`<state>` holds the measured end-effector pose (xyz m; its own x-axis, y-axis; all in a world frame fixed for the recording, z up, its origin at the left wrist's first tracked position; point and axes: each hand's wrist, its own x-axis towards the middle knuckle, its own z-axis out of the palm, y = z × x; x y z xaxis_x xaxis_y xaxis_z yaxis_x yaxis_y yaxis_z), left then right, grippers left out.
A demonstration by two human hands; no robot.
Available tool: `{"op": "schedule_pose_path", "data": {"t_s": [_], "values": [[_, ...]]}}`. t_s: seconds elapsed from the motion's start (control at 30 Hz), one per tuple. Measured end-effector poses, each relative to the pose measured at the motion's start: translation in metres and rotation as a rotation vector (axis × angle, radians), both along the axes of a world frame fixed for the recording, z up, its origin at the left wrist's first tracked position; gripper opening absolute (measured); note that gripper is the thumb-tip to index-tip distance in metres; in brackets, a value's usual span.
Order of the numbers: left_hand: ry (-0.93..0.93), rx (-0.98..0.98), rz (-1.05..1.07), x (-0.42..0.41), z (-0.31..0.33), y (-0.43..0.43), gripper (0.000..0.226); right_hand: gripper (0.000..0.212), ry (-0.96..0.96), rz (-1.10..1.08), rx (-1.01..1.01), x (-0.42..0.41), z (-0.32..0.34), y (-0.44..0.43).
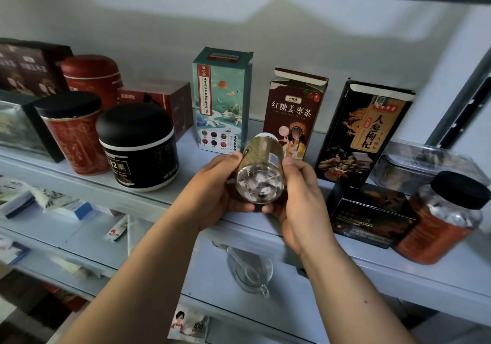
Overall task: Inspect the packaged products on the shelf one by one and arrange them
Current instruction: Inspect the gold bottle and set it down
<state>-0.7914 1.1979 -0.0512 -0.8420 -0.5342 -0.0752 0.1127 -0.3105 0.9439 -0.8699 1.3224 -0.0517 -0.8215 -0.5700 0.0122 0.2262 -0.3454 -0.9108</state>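
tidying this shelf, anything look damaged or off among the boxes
Yes: the brown box in the back row has its top flaps sprung open, and the dragon box beside it looks ajar too.

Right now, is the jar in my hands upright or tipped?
Tipped. The jar lies sideways between the left hand and right hand, clear base toward the camera, lid away.
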Motion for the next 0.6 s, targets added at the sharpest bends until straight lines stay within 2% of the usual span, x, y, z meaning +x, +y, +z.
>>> {"op": "schedule_pose_path", "data": {"t_s": [0.1,0.23,0.37,0.47,0.6], "values": [[-0.004,0.011,-0.013,0.001,0.001,0.000,0.045,0.009,0.089,-0.010,0.025,0.001,-0.003,0.000],[0.026,0.022,-0.050,0.002,0.002,-0.002,0.032,0.025,0.251,-0.002,0.050,0.000,-0.008,0.000],[0.078,0.040,-0.061,0.002,0.000,-0.005,0.039,0.044,0.448,0.012,0.071,-0.002,-0.012,0.005],[0.077,-0.005,-0.049,0.001,-0.002,-0.007,0.044,0.050,0.492,-0.002,0.110,-0.001,-0.012,0.004],[0.086,0.014,0.005,-0.001,-0.005,-0.006,0.038,0.052,0.467,-0.008,0.102,-0.003,-0.013,0.004]]}}
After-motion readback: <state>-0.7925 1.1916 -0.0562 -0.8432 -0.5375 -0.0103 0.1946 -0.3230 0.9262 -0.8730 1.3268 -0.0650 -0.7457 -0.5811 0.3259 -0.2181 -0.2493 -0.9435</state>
